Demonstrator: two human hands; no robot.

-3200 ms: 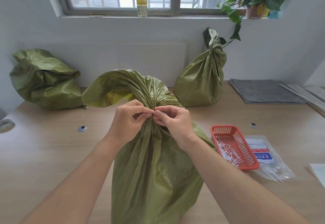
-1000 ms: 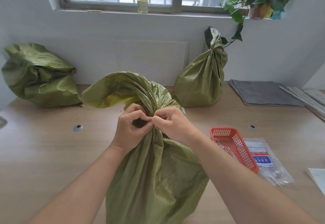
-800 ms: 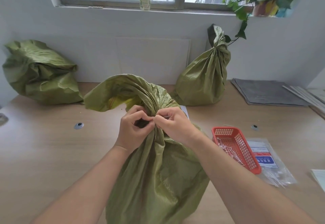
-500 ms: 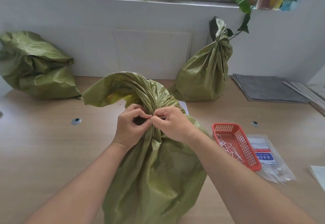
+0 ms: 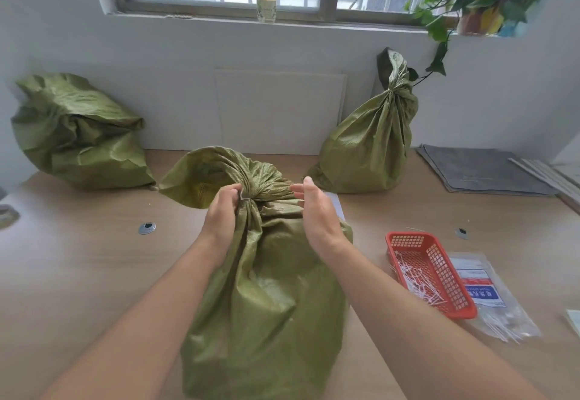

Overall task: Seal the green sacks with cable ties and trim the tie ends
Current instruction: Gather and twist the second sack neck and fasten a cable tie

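Head view: a woven green plastic sack (image 5: 266,289) stands on the pale wooden table (image 5: 78,274), directly ahead between the forearms; its gathered neck (image 5: 255,190) sits at fingertip level, with the loose mouth flopping away to the left. The left hand (image 5: 221,214) has its fingers curled at the neck, gripping it where a thin pale cable tie (image 5: 243,196) shows; whether the tie is fully tight cannot be told. The right hand (image 5: 315,211) is spread with fingers straight, holding nothing, just right of the neck and apart from it. Judgement: trimming remains; the left hand is nearer the tie; which way its tail points cannot be told; no cutter is visible. A red plastic mesh basket (image 5: 439,274) of white ties lies right of the sack, nearer the right hand.
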